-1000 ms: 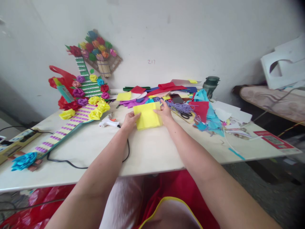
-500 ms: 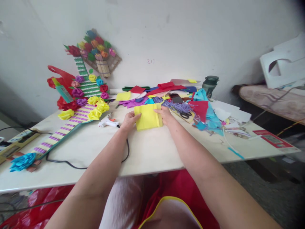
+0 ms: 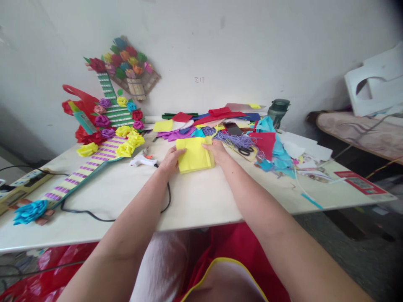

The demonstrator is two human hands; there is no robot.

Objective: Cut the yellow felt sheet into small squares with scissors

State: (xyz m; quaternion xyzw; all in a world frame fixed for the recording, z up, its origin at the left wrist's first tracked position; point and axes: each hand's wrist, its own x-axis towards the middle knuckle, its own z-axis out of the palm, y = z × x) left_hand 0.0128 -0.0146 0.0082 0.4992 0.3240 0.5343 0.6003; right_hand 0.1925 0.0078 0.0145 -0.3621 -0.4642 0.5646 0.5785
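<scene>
A folded yellow paper sheet [image 3: 193, 154] lies on the pale table [image 3: 195, 197] in front of me. My left hand [image 3: 170, 160] grips its left edge, fingers curled on the paper. My right hand [image 3: 215, 151] holds its right edge, thumb on top. A white glue gun [image 3: 142, 160] with a black cord [image 3: 126, 214] lies just left of my left hand.
A heap of coloured paper scraps [image 3: 220, 121], purple yarn [image 3: 236, 140], scissors [image 3: 244, 151] and a phone [image 3: 233, 128] sits behind and to the right. Paper-flower crafts [image 3: 110, 126] lean on the wall at left. A dark jar [image 3: 278, 110] stands at the back. A power strip [image 3: 22, 186] is at far left.
Both hands and the yellow sheet have stayed almost in place; the right hand's fingers have drawn in slightly along the sheet's right edge.
</scene>
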